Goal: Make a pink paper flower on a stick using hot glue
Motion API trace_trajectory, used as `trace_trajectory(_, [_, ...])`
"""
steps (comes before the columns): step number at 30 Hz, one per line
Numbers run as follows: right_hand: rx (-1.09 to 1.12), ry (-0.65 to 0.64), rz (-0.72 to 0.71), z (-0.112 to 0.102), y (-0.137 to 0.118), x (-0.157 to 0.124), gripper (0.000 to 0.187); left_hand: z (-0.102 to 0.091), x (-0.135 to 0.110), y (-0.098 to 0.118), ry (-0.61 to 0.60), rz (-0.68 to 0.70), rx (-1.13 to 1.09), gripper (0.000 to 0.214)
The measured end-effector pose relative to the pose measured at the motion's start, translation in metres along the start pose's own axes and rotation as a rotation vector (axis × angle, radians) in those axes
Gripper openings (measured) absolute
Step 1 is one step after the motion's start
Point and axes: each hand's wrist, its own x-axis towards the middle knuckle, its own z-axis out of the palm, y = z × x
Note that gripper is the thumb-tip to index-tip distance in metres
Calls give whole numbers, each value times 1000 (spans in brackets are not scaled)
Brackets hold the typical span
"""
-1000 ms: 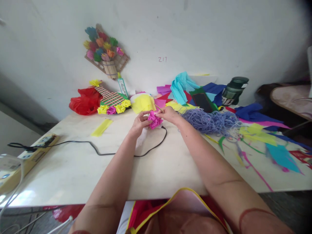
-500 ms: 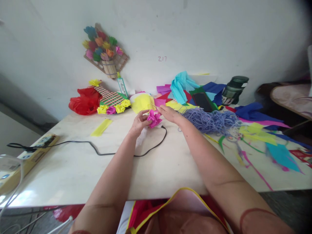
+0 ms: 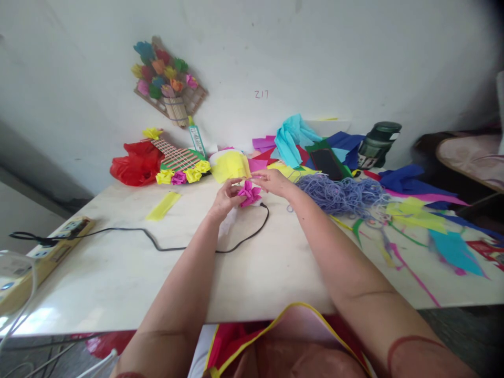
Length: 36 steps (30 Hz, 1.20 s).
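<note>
A small magenta paper flower [image 3: 249, 193] is held just above the pale table [image 3: 118, 273], at its far middle. My left hand [image 3: 224, 199] grips the flower from the left, fingers curled round it. From the right, my right hand [image 3: 273, 182] has its fingertips pinched on the flower's top petals. A thin stick seems to run from the flower under my right hand, though I cannot make it out clearly.
A black cable [image 3: 165, 244] runs from a power strip [image 3: 43, 252] at the left edge to the flower. Beyond lie a yellow paper strip [image 3: 164, 205], red bag [image 3: 134, 165], woven fan with flowers [image 3: 181, 165], purple thread heap [image 3: 338, 194], coloured paper scraps [image 3: 425, 220], a dark jar [image 3: 378, 144].
The flower has sunk slightly and been turned a little between my hands. My right fingers have shifted up onto its top. Nothing else has moved.
</note>
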Motion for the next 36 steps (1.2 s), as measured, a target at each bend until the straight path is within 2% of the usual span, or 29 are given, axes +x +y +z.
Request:
trace_trajectory(7, [50,-71,-10,-4,-7,-6,37,1,-1,1,14,-18,1,62])
trace_trajectory(15, [17,-56,-44,-6,-5,-6,38,4,-2,3,4,-39,-14,63])
trace_trajectory(22, [-36,-62,-114,-6,-1,-4,36,1,-2,3,-54,-38,-70,50])
trace_trajectory(28, [-150,-67,-163,-2,2,-1,32,-1,1,1,49,-89,-81,34])
trace_trajectory(36, [-295,-71,-170,4,3,1,32,0,0,4,84,-102,26,26])
